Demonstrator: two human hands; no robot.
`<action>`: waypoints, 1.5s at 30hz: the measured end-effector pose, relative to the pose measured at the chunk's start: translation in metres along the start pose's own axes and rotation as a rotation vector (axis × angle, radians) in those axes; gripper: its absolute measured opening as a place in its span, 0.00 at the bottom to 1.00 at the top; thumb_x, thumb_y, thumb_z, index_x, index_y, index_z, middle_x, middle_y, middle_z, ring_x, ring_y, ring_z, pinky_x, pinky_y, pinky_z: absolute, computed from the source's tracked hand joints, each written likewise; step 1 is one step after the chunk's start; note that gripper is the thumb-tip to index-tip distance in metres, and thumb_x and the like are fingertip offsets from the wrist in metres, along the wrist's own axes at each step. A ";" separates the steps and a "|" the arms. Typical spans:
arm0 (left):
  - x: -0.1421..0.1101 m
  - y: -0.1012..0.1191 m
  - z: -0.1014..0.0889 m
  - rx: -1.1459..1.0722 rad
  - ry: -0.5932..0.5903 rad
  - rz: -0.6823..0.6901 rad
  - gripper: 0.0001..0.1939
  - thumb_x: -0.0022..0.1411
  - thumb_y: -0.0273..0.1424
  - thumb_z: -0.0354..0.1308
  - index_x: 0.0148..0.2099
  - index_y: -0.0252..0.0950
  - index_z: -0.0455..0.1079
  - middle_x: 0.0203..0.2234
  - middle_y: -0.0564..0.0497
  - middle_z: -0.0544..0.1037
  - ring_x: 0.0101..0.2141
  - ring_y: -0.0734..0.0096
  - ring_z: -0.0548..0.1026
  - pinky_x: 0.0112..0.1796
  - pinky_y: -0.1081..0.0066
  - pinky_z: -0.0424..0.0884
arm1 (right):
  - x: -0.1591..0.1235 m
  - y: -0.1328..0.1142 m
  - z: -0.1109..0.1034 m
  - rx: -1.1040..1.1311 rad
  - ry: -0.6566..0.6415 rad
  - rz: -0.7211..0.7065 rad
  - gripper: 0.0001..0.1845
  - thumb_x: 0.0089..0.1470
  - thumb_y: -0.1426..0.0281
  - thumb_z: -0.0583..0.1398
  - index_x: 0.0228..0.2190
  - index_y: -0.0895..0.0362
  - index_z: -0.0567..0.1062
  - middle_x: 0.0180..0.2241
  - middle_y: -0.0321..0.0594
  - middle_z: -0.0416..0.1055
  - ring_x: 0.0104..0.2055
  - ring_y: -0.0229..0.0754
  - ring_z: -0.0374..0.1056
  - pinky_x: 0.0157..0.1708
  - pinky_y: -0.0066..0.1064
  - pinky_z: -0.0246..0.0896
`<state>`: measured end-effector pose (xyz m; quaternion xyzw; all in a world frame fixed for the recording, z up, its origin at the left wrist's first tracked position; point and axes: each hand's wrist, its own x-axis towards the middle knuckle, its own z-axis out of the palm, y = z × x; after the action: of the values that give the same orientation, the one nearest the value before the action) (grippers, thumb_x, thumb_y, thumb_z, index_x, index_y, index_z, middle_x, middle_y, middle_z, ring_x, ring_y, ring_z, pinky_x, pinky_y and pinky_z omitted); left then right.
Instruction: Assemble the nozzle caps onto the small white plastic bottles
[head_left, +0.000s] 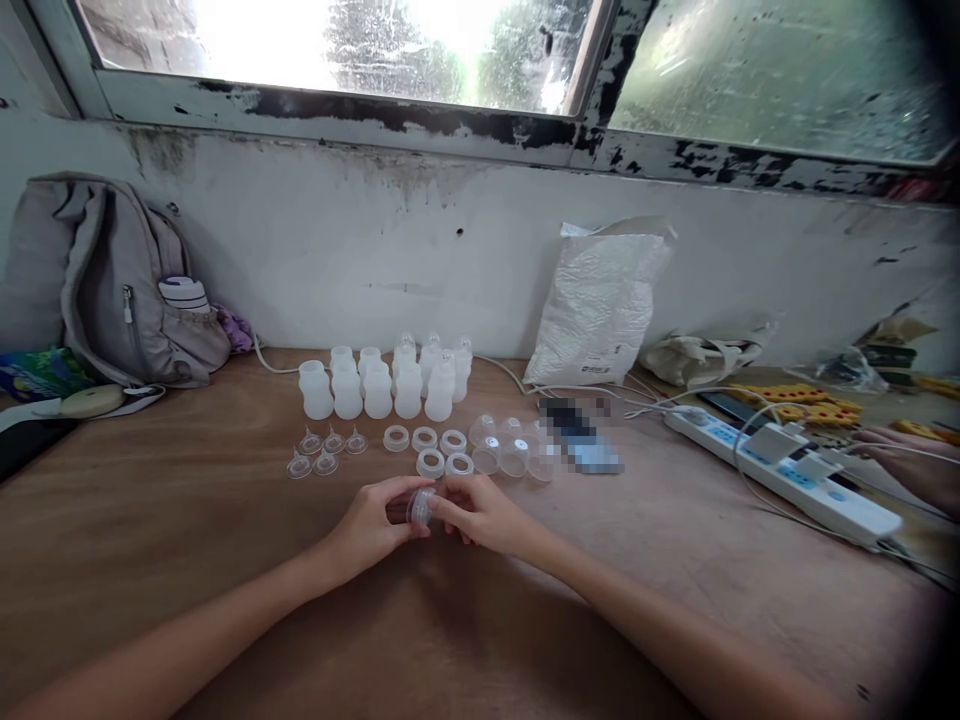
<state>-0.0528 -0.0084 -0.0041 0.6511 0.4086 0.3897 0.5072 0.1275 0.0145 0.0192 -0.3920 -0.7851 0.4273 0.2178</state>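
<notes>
Above the near middle of the table, my left hand point(375, 525) is closed, thumb and fingers around a clear bottle cap point(420, 507) with what looks like a collar ring at its right end. My right hand point(480, 513) pinches that end with curled fingers; whether a nipple is inside is hidden. Just beyond lie several white collar rings point(430, 463), with clear silicone nipples point(325, 462) to their left. Several clear dome caps point(514, 457) stand to the right of the rings. Behind them, frosted baby bottles point(378, 390) stand upright in rows, some at the back right topped with nipples.
A phone-like blurred object point(581, 437) lies right of the caps. Further right are a power strip point(787, 475) with cables and another person's hand point(911, 462). A white plastic bag point(600, 305) leans on the wall; a grey backpack point(112, 280) stands at left.
</notes>
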 end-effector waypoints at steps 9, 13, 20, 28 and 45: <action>0.002 0.003 0.001 0.013 -0.009 0.019 0.23 0.45 0.27 0.61 0.46 0.36 0.64 0.39 0.49 0.73 0.40 0.66 0.72 0.42 0.64 0.70 | -0.001 0.000 0.000 -0.029 -0.060 -0.009 0.11 0.52 0.68 0.51 0.23 0.59 0.68 0.18 0.32 0.65 0.13 0.27 0.56 0.13 0.19 0.50; 0.002 0.006 0.000 0.008 -0.007 0.027 0.23 0.46 0.27 0.61 0.46 0.36 0.63 0.40 0.49 0.71 0.38 0.68 0.72 0.40 0.65 0.71 | -0.002 -0.004 0.002 -0.032 0.023 -0.051 0.08 0.52 0.70 0.52 0.24 0.59 0.67 0.18 0.32 0.65 0.15 0.28 0.58 0.15 0.20 0.51; 0.002 0.004 0.000 -0.013 -0.022 0.014 0.24 0.45 0.29 0.62 0.46 0.35 0.62 0.38 0.48 0.72 0.38 0.67 0.72 0.40 0.65 0.71 | 0.000 -0.003 -0.002 -0.109 0.091 -0.096 0.05 0.48 0.73 0.55 0.23 0.59 0.68 0.17 0.32 0.64 0.18 0.31 0.58 0.18 0.22 0.52; 0.001 0.004 0.000 -0.002 -0.085 0.010 0.23 0.45 0.30 0.62 0.45 0.35 0.62 0.36 0.49 0.74 0.36 0.67 0.73 0.39 0.66 0.70 | 0.001 0.001 0.000 -0.090 0.029 -0.113 0.05 0.44 0.77 0.53 0.20 0.59 0.66 0.16 0.30 0.60 0.18 0.30 0.55 0.17 0.21 0.47; 0.005 -0.001 -0.002 -0.107 -0.080 -0.017 0.20 0.44 0.31 0.63 0.38 0.35 0.58 0.31 0.53 0.69 0.31 0.74 0.70 0.34 0.71 0.68 | -0.001 0.006 0.009 0.300 0.076 0.017 0.06 0.48 0.70 0.52 0.22 0.59 0.64 0.18 0.30 0.59 0.16 0.29 0.54 0.16 0.22 0.48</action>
<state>-0.0535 -0.0031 -0.0042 0.6346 0.3722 0.3801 0.5606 0.1247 0.0114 0.0093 -0.3777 -0.7003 0.5263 0.2999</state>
